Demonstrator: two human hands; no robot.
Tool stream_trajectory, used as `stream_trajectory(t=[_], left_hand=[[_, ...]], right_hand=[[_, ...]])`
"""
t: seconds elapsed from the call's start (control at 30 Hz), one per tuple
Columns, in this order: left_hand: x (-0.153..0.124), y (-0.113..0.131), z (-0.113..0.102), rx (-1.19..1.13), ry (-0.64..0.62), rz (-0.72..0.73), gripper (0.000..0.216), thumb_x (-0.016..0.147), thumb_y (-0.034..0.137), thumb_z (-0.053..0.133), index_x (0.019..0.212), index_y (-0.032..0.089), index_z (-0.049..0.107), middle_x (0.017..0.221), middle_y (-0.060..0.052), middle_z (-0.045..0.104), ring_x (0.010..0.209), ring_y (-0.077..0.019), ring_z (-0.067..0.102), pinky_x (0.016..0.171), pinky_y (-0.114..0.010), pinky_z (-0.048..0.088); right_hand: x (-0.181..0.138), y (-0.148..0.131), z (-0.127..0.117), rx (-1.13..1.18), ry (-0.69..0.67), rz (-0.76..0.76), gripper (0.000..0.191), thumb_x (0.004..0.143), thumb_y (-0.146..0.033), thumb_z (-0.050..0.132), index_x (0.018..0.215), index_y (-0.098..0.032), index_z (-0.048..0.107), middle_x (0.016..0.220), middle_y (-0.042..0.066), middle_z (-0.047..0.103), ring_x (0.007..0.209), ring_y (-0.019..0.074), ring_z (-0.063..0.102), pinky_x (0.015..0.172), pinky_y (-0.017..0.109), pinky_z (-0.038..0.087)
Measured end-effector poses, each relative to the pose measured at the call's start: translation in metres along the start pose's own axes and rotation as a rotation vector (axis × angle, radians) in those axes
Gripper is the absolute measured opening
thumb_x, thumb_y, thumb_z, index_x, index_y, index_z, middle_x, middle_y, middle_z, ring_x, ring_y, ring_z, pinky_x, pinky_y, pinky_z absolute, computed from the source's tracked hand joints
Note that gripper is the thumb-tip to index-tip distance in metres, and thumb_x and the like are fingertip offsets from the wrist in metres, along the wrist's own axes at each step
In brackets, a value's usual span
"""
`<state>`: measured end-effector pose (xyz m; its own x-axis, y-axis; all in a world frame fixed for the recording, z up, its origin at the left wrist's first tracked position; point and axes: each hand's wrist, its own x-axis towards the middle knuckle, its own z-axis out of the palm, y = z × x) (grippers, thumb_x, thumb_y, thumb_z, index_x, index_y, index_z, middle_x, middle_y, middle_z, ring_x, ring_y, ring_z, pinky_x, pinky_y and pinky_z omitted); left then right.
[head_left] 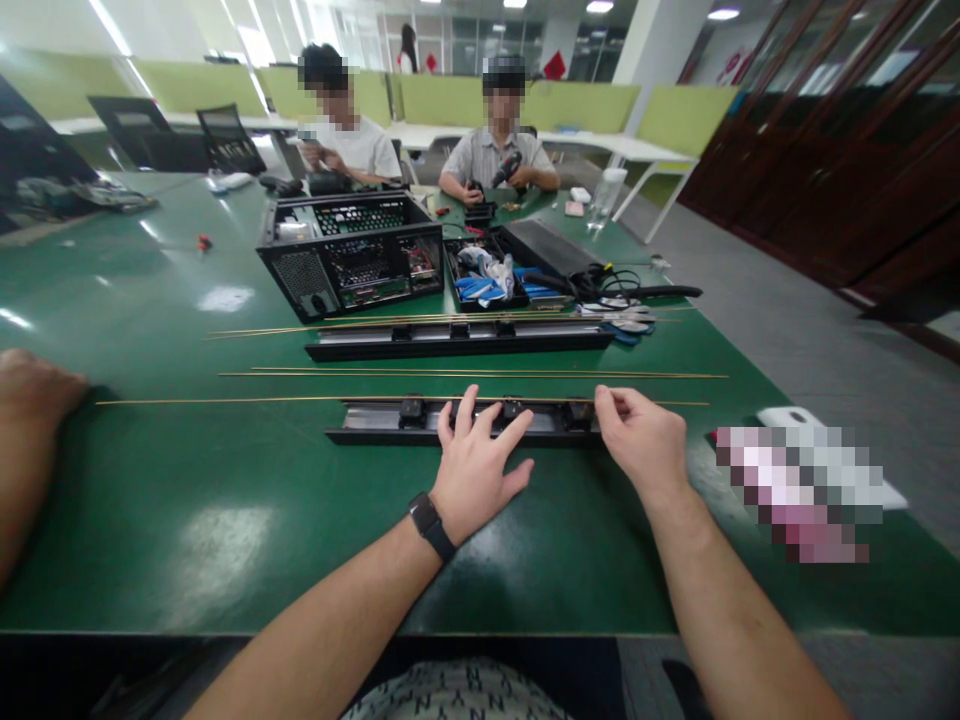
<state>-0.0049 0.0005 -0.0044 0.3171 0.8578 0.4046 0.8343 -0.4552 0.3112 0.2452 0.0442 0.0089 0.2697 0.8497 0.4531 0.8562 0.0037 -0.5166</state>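
My left hand (480,465), with a dark watch (426,515) on the wrist, lies with spread fingers over a black metal rail (382,437). Small black blocks (412,411) sit along that rail; my fingers partly hide some of them. A thin brass-coloured rod (225,402) runs lengthwise along the rail's far side and sticks out past both ends. At the rail's right end, my right hand (643,435) pinches this rod between thumb and fingers. Two or more similar thin rods (360,374) lie just beyond. Farther back is a second black rail (457,347) with rods along it.
An open black computer case (352,255) stands behind the rails, beside a box of gloves (484,275) and black cables (622,290). A phone (784,417) and a blurred pink item (780,490) lie right. Another person's hand (34,390) rests left. Two people sit opposite.
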Motion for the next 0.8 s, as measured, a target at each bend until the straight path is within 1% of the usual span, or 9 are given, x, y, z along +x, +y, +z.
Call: stream_trajectory(t=[0.1,0.23,0.33,0.47,0.53,0.67,0.8], left_hand=[[-0.0003,0.0004,-0.0005,-0.001,0.0,-0.001,0.059,0.095,0.045,0.075,0.152,0.037,0.064,0.153,-0.012,0.065,0.163,-0.0468,0.029,0.127,-0.076,0.024],[0.0001,0.0014,-0.0014,0.003,0.001,0.003,0.059,0.094,0.044,0.077,0.152,0.036,0.064,0.152,-0.012,0.065,0.162,-0.0477,0.03,0.126,-0.076,0.026],[0.0006,0.0015,-0.0012,0.003,0.009,0.003,0.059,0.094,0.044,0.077,0.152,0.037,0.064,0.152,-0.012,0.065,0.162,-0.0474,0.03,0.127,-0.077,0.026],[0.0006,0.0008,0.0005,-0.003,0.007,0.003,0.06,0.094,0.045,0.076,0.152,0.038,0.063,0.153,-0.011,0.064,0.162,-0.047,0.029,0.126,-0.078,0.025],[0.0004,0.0006,0.0013,-0.009,0.005,0.003,0.061,0.094,0.045,0.076,0.152,0.038,0.063,0.154,-0.011,0.063,0.163,-0.0468,0.029,0.126,-0.078,0.025],[0.0004,0.0009,0.0019,-0.013,0.003,-0.002,0.061,0.093,0.046,0.076,0.152,0.038,0.063,0.153,-0.011,0.064,0.163,-0.0467,0.029,0.126,-0.077,0.025],[0.0008,0.0012,0.0014,-0.019,-0.002,-0.008,0.062,0.093,0.048,0.076,0.153,0.038,0.062,0.153,-0.011,0.063,0.163,-0.0469,0.028,0.127,-0.078,0.025]], right_hand=[[0.0008,0.0012,0.0002,-0.035,0.0,0.01,0.05,0.099,-0.062,0.053,0.091,-0.023,0.084,0.081,0.007,0.08,0.082,0.0276,0.078,0.074,0.035,0.051],[-0.0013,-0.0009,0.002,0.007,-0.034,-0.051,0.044,0.098,-0.058,0.056,0.096,-0.024,0.084,0.088,0.006,0.083,0.084,0.0259,0.079,0.076,0.034,0.052],[-0.0011,-0.0015,0.0011,0.013,-0.036,-0.054,0.042,0.098,-0.057,0.058,0.096,-0.025,0.085,0.087,0.006,0.083,0.083,0.0254,0.078,0.076,0.034,0.052],[0.0022,0.001,-0.0019,-0.031,-0.002,0.008,0.045,0.097,-0.059,0.056,0.093,-0.024,0.084,0.081,0.007,0.081,0.08,0.0272,0.077,0.072,0.035,0.051],[0.0031,0.0015,-0.0024,-0.061,-0.009,0.018,0.048,0.097,-0.061,0.054,0.092,-0.023,0.084,0.081,0.007,0.08,0.082,0.0289,0.078,0.072,0.036,0.05],[0.0022,-0.0012,-0.0017,-0.056,-0.05,-0.025,0.048,0.096,-0.06,0.054,0.097,-0.023,0.085,0.088,0.008,0.082,0.087,0.0301,0.079,0.075,0.037,0.052],[0.0012,-0.002,-0.001,-0.04,-0.044,-0.043,0.048,0.095,-0.06,0.055,0.099,-0.024,0.086,0.089,0.008,0.083,0.086,0.0293,0.078,0.076,0.037,0.053]])
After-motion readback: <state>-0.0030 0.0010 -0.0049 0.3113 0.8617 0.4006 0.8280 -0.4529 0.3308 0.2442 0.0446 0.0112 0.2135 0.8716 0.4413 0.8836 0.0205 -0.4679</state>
